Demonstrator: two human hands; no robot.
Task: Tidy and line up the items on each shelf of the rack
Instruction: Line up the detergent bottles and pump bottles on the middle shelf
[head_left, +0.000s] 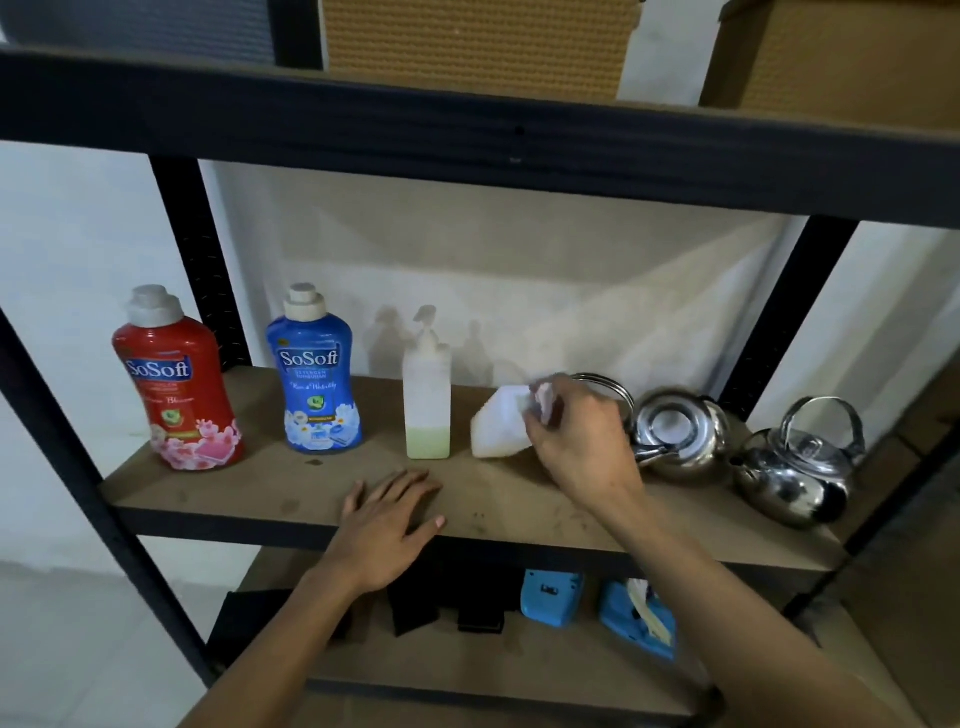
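Looking down at the middle shelf (260, 483) of the black rack (519, 150), I see the right hand (576, 431) grasping a white bottle (498, 426) by its upper end, fingers curled round the neck. That bottle is tilted, top leaning to the right, with its lower edge on the board. It is blurred, so I cannot tell how the cap sits.

The left hand (389, 514) lies flat and relaxed on the front edge of the same shelf, fingers spread, holding nothing.

To the left of the white bottle three more stand upright in a loose row. A pump bottle (427, 400) with a little green liquid at the bottom is just beside it. Then comes a blue bottle (317, 379), and a red bottle (176, 384) stands nearest the left post and a bit further forward.

On the right of the hand sits a shiny kettle (680, 436), close behind the wrist. A second kettle (795, 467) stands near the right end of the board, its handle raised.

Two cardboard boxes (478, 41) rest on the shelf above. On the shelf below I can make out two blue objects (550, 597) and some black ones (447, 603), partly hidden by the board and the forearms
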